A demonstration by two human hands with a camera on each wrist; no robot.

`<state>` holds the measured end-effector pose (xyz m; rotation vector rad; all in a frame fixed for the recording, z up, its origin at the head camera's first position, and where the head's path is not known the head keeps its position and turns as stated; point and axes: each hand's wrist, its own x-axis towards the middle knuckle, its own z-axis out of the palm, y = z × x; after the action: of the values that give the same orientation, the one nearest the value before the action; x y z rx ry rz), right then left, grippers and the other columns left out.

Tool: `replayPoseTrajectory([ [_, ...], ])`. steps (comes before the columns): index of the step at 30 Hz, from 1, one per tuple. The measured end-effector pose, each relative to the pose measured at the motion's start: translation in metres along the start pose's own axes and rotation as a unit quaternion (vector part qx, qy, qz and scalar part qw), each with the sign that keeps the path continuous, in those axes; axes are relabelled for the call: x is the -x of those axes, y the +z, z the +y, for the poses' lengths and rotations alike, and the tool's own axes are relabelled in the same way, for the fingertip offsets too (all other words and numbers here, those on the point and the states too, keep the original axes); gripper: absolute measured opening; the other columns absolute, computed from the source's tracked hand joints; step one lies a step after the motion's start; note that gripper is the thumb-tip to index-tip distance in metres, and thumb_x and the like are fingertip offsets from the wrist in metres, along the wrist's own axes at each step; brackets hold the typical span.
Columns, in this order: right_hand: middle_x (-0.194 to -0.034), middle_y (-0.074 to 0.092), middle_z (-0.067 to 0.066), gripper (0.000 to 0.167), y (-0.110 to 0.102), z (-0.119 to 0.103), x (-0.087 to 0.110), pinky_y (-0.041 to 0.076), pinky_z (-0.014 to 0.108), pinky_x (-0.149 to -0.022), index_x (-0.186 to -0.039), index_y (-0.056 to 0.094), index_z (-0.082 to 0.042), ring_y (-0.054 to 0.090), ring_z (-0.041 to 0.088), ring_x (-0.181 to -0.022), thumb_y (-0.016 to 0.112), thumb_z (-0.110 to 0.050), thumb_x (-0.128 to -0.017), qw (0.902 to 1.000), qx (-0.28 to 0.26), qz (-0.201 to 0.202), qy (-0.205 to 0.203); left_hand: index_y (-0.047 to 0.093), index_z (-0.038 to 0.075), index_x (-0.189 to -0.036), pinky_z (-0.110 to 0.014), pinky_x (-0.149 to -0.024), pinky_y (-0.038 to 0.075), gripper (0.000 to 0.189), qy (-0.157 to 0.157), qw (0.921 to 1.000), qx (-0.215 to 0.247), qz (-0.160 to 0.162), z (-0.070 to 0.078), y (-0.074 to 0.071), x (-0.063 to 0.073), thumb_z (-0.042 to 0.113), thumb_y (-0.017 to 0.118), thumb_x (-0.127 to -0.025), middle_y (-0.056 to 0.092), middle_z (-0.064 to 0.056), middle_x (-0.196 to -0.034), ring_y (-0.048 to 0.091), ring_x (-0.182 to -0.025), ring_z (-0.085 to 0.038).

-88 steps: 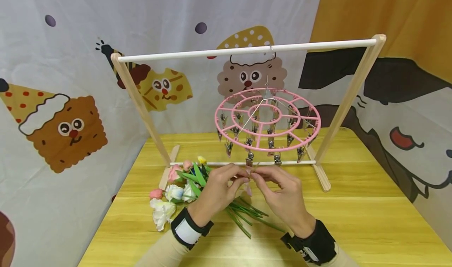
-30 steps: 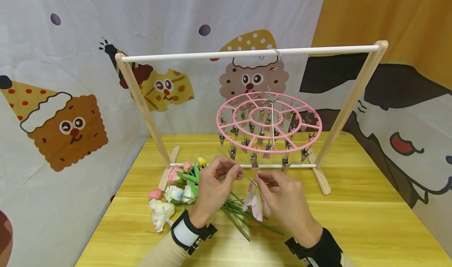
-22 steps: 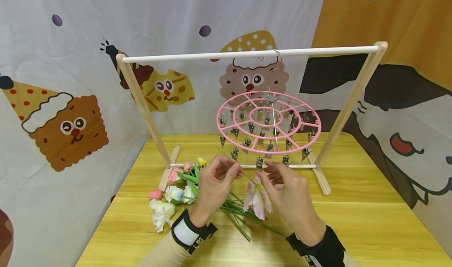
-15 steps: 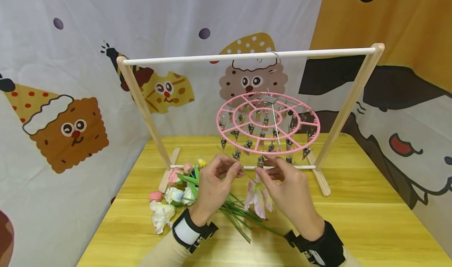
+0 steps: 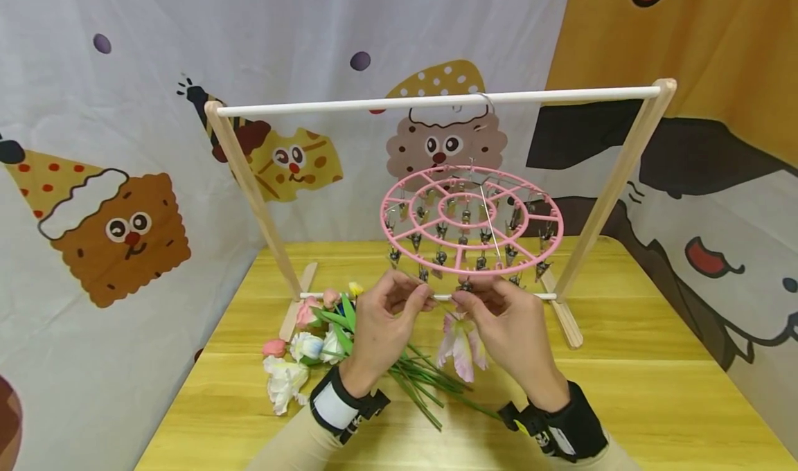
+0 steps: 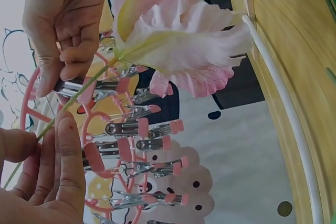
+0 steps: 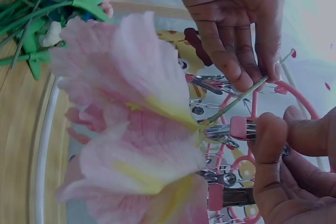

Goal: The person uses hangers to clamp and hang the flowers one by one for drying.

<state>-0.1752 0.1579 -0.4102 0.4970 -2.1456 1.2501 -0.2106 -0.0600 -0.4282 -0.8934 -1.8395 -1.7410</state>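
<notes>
My left hand (image 5: 386,325) pinches the thin green stem (image 6: 79,98) of a pink-and-white artificial flower (image 5: 461,350), whose bloom hangs downward between the hands. My right hand (image 5: 511,336) grips a metal clip with pink tips (image 7: 241,128) at the front of a round pink clip hanger (image 5: 544,218). In the right wrist view the thumb and index finger squeeze the clip's handles. The stem crosses right at the clip's pink tips in the left wrist view. Several more clips dangle from the hanger's rings.
The hanger hooks over the white top bar (image 5: 349,104) of a wooden-legged rack. On the table (image 5: 648,402), left of centre, lies a bunch of artificial flowers (image 5: 287,381), its green stems (image 5: 424,381) reaching under the hands. A cartoon-print curtain (image 5: 299,34) stands behind.
My right hand has let go of the flower and moved up to grip a front clip. The hanger has turned a little. My left hand keeps its pinch on the stem.
</notes>
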Motion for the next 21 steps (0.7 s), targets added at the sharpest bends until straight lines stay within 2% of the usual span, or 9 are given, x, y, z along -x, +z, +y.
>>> replayPoseTrajectory([
  [7,-0.100,0.087,0.017,0.019,0.0003,0.0020,-0.0015,0.066,0.019,-0.072,-0.119,0.084,0.002,0.079,0.003,-0.081,0.086,0.006,-0.101,0.9958,-0.087,0.014,0.027,0.075,-0.001,-0.113,-0.037,-0.081,0.076,0.006,-0.010,0.9999,-0.003,0.004,0.0010,0.0027,0.0010,0.005,0.077,-0.113,0.087,-0.017,-0.102,0.088,-0.088,-0.031],
  [11,-0.100,0.085,0.023,0.016,0.0003,0.0028,-0.0036,0.067,0.022,-0.069,-0.116,0.084,0.004,0.080,0.004,-0.078,0.084,0.010,-0.101,0.9912,-0.123,0.013,0.046,0.075,0.000,-0.112,-0.037,-0.081,0.076,0.005,-0.010,0.9999,-0.006,0.008,0.0012,0.0030,0.0007,0.005,0.077,-0.112,0.088,-0.017,-0.104,0.088,-0.089,-0.032],
  [15,-0.102,0.085,0.027,0.012,0.0002,0.0031,-0.0051,0.068,0.024,-0.066,-0.112,0.083,0.006,0.080,0.007,-0.075,0.082,0.012,-0.102,0.9869,-0.146,0.013,0.068,0.075,0.000,-0.113,-0.037,-0.081,0.076,0.004,-0.002,0.9999,-0.008,0.010,0.0006,0.0031,-0.0003,0.003,0.077,-0.112,0.088,-0.017,-0.104,0.088,-0.088,-0.030],
  [21,-0.103,0.084,0.031,0.009,0.0010,0.0021,-0.0054,0.069,0.025,-0.067,-0.111,0.083,0.008,0.081,0.009,-0.074,0.080,0.012,-0.104,0.9837,-0.161,0.010,0.079,0.076,0.004,-0.116,-0.038,-0.081,0.076,0.008,0.004,0.9999,-0.001,0.013,0.0002,0.0033,-0.0008,-0.002,0.076,-0.111,0.087,-0.018,-0.105,0.088,-0.089,-0.030],
])
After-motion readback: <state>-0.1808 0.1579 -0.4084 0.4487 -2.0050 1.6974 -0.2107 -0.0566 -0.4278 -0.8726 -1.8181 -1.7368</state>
